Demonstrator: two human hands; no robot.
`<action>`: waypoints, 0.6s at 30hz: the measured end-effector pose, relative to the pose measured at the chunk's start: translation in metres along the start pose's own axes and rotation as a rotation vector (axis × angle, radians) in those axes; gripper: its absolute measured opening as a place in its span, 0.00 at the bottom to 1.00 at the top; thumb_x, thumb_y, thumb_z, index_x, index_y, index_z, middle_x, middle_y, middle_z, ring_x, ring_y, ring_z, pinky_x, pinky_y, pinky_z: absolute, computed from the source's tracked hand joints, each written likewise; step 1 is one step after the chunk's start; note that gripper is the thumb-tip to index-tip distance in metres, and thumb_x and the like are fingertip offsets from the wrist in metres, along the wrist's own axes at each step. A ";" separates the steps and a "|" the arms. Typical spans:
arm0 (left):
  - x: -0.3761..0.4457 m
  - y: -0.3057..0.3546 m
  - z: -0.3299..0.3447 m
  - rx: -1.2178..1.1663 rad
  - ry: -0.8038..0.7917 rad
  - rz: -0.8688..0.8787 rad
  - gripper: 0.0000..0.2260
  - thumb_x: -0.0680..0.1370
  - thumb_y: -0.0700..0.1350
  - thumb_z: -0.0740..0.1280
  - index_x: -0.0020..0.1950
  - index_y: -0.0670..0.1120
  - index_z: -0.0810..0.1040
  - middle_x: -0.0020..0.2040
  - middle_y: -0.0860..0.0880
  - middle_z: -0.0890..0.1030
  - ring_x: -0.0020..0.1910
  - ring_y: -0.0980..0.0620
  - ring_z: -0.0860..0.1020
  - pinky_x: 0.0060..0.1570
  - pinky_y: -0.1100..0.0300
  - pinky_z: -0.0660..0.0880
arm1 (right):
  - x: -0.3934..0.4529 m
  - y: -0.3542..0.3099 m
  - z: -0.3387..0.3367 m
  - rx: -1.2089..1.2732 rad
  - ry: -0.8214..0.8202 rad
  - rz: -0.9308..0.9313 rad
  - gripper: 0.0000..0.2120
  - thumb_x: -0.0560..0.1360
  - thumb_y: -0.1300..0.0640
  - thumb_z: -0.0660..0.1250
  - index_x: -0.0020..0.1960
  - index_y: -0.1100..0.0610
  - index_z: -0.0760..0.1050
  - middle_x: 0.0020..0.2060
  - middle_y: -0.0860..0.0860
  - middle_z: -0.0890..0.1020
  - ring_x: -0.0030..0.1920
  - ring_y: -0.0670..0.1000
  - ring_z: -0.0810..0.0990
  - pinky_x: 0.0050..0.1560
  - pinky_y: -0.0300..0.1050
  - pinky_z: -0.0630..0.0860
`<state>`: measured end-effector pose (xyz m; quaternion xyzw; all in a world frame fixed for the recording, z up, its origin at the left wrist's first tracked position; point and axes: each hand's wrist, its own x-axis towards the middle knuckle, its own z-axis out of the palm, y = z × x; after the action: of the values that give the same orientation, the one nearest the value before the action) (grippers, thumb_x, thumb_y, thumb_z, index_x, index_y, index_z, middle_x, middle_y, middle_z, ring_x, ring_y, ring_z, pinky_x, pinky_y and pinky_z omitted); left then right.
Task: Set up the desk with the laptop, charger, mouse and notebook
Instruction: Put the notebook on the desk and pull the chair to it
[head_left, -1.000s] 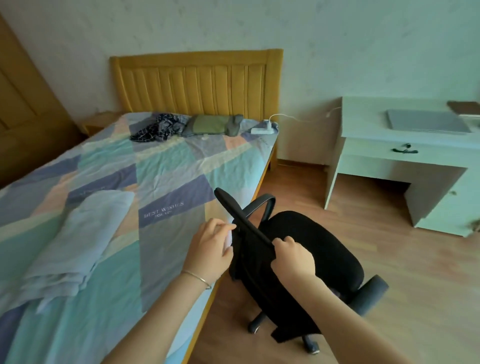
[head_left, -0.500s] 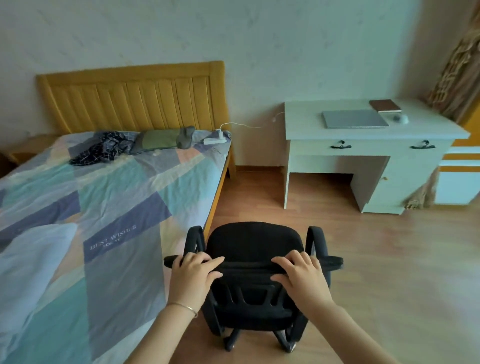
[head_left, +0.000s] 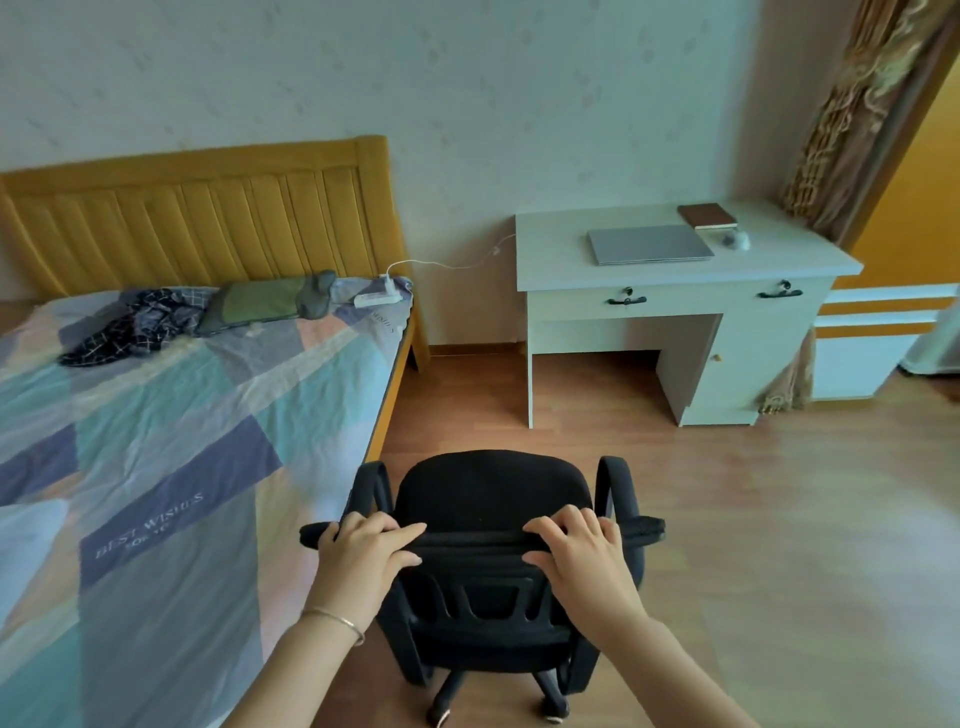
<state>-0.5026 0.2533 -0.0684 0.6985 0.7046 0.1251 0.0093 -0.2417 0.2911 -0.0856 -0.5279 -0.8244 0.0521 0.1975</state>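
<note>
A white desk (head_left: 561, 270) stands against the far wall. On it lie a closed grey laptop (head_left: 649, 244), a brown notebook (head_left: 706, 215) behind it and a pale mouse (head_left: 737, 240) to its right. A white charger (head_left: 388, 283) sits plugged into a power strip (head_left: 375, 299) on the bed's far corner, its cable running toward the wall. My left hand (head_left: 363, 545) and my right hand (head_left: 576, 545) both grip the top of the backrest of a black office chair (head_left: 493, 488), which faces the desk.
A bed (head_left: 156, 415) with a patchwork cover and yellow headboard fills the left; clothes (head_left: 140, 317) and a green pillow (head_left: 265, 301) lie on it. A curtain (head_left: 841, 119) hangs at the right beside the desk. Bare wooden floor (head_left: 805, 519) lies between chair and desk.
The chair has been turned from sideways by the bed to facing the desk. My view swung right, and both hands now hold the backrest top squarely.
</note>
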 end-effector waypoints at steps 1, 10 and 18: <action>0.006 0.007 0.003 -0.004 0.000 0.015 0.14 0.67 0.48 0.76 0.51 0.57 0.83 0.38 0.54 0.81 0.36 0.46 0.76 0.38 0.44 0.76 | 0.002 0.009 -0.002 -0.001 -0.003 0.012 0.13 0.69 0.45 0.72 0.52 0.45 0.76 0.42 0.45 0.77 0.44 0.50 0.78 0.50 0.49 0.75; 0.080 0.106 0.027 -0.060 -0.061 0.041 0.14 0.77 0.53 0.64 0.63 0.61 0.75 0.53 0.55 0.79 0.55 0.47 0.70 0.57 0.47 0.66 | 0.038 0.124 -0.042 0.039 -0.153 0.089 0.14 0.78 0.45 0.57 0.63 0.42 0.69 0.54 0.44 0.71 0.59 0.50 0.66 0.63 0.46 0.56; 0.176 0.185 0.058 0.001 -0.078 0.077 0.16 0.78 0.57 0.60 0.66 0.63 0.70 0.57 0.54 0.77 0.59 0.47 0.68 0.60 0.49 0.64 | 0.087 0.230 -0.068 0.075 -0.191 0.188 0.12 0.77 0.47 0.61 0.61 0.41 0.71 0.52 0.44 0.71 0.58 0.50 0.66 0.60 0.50 0.57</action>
<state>-0.3140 0.4352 -0.0614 0.7293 0.6764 0.0980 0.0316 -0.0523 0.4606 -0.0676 -0.5876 -0.7839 0.1509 0.1320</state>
